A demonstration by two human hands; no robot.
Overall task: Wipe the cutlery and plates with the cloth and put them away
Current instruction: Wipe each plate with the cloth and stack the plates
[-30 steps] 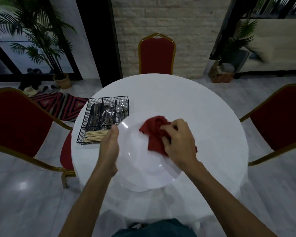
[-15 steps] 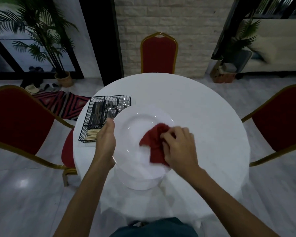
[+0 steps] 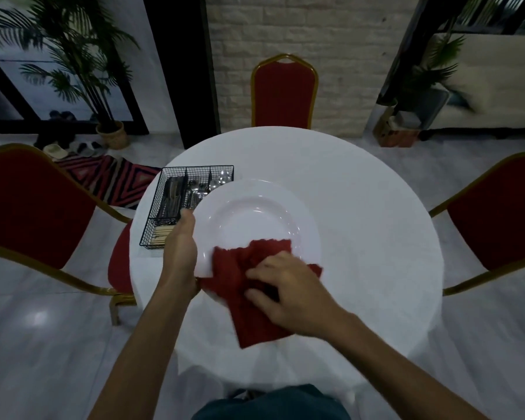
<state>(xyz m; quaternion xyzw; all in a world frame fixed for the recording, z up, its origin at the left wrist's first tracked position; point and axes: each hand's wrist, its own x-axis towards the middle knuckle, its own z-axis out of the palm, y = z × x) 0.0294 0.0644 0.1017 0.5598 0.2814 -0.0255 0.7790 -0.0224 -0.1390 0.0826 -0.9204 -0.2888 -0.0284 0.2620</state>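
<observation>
Lower centre: grips red cloth [image 3: 249, 301] in right hand [image 3: 285, 291], fingers curled into the folds, pressing it onto the near rim of the white plate [image 3: 255, 216], probably working round the rim. Lets a loose corner hang past the plate's near edge.

Just left: clamps the plate's left rim with left hand [image 3: 181, 253], fingers curled round the edge, likely to brace it against the wiping push.

Holds plate mid-frame over the white round table [image 3: 361, 207], covering a corner of the black wire cutlery caddy [image 3: 152, 225]. Glossy, wide rim, shallow well, no dirt visible, though too dim to be sure.

Centre left: knives [image 3: 172, 195], forks [image 3: 194, 192], spoons [image 3: 222, 178] and pale sticks [image 3: 161, 233] sorted by compartment; looks already put away.

Beyond: red chair [image 3: 284, 92] top centre, potted palm [image 3: 82, 56] upper left.
</observation>
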